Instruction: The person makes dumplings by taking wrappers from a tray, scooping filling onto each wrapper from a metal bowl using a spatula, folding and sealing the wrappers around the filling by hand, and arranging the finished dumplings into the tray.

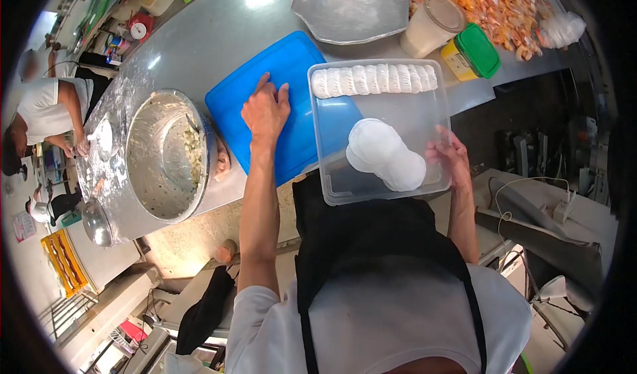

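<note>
My left hand (267, 112) lies over a blue board or lid (302, 142), its fingers apart and nothing held. At the right edge of a clear plastic tray (318, 135), my right hand (450, 151) grips the rim, slightly blurred. A row of white folded dumplings (375, 80) runs along the tray's far side. Round white wrappers (375, 145) lie overlapping in the tray's near half. The tray's left part overlaps the blue board. Left of the board, a large metal bowl (159, 155) holds pale filling and a utensil.
Behind the tray are a metal platter (352, 9), a beige container (431, 25), a yellow tub with green lid (471, 52) and a heap of orange pieces (491, 5). A co-worker (53, 105) handles dough at the floured left end. Another person (50, 205) stands farther off.
</note>
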{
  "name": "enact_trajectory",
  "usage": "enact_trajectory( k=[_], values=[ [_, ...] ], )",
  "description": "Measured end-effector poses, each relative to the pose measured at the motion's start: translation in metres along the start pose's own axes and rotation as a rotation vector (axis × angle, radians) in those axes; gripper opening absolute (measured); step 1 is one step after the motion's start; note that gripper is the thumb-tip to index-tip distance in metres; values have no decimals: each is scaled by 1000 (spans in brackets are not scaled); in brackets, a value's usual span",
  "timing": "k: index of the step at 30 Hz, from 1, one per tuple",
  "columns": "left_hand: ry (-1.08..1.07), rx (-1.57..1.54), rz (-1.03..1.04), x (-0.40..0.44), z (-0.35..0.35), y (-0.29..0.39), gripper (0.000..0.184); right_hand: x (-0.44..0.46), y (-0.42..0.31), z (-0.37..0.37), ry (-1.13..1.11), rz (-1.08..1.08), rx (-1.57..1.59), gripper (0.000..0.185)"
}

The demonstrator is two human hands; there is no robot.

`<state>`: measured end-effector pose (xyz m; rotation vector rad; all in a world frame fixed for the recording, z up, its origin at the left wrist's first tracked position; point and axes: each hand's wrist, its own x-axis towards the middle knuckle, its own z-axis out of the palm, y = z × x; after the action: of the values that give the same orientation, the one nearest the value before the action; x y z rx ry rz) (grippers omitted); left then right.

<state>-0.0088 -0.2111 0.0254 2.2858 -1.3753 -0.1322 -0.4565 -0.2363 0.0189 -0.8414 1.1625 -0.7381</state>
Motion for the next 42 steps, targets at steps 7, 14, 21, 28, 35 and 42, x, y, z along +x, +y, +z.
enact_trajectory(
  k=[7, 14, 21, 28, 35, 42],
  values=[
    [21, -36, 91, 9, 9, 13, 36, 4, 4, -2, 14, -3, 24, 58],
    [17, 3, 112, 14, 14, 19, 36, 6, 2, -2, 2, 11, 7, 56],
    [2, 13, 144, 21, 21, 23, 30, 11, 9, -10, -28, 19, 30, 57],
    [-84, -65, 286, 37, 23, 19, 14, 13, 10, -10, -20, 29, 40, 58],
    [34, -111, 286, 21, 36, 19, 15, 17, 8, -6, -12, 25, 10, 58],
    [47, -120, 107, -12, 21, 17, 19, 20, 12, -10, -42, 18, 17, 58]
  ],
)
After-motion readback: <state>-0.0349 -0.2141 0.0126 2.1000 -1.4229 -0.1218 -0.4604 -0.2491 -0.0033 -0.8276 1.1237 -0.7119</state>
